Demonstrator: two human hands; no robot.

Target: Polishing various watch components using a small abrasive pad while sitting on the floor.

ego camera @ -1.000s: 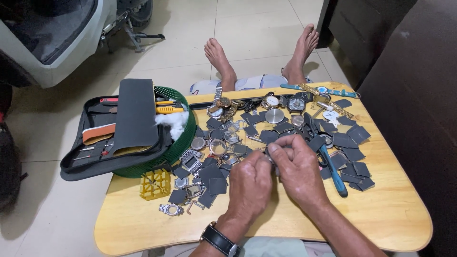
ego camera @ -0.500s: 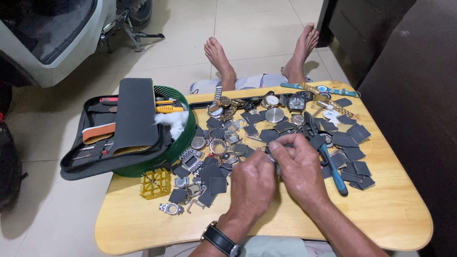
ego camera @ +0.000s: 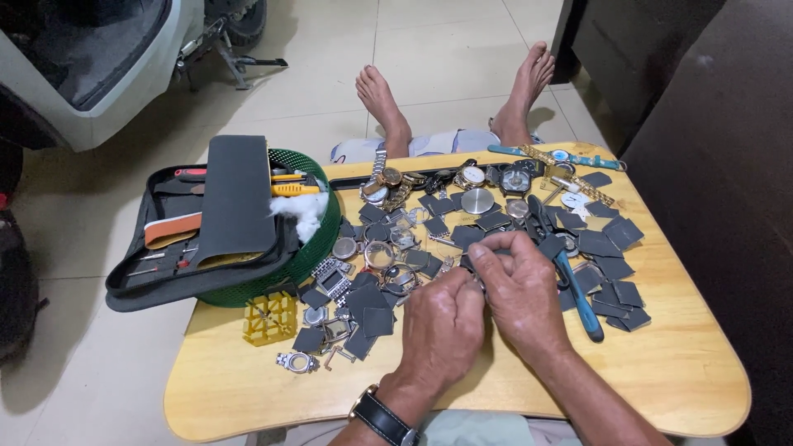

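Note:
My left hand [ego camera: 442, 326] and my right hand [ego camera: 520, 289] meet over the middle of a small wooden table [ego camera: 661, 372]. Their fingertips pinch together around a tiny part that the fingers hide. A black wristwatch [ego camera: 382, 417] sits on my left wrist. Beneath and around the hands lie several dark square pads [ego camera: 607, 244], watch cases [ego camera: 345, 247] and round watch faces [ego camera: 477, 201]. Blue-handled pliers [ego camera: 578, 297] rest just right of my right hand.
A green basket [ego camera: 310, 248] with an open black tool case [ego camera: 198, 223] on it stands at the table's left. A yellow plastic holder [ego camera: 269, 317] lies near it. Several wristwatches [ego camera: 388, 177] line the far edge. My bare feet [ego camera: 388, 107] rest beyond on a tiled floor. A dark cabinet [ego camera: 719, 149] stands on the right.

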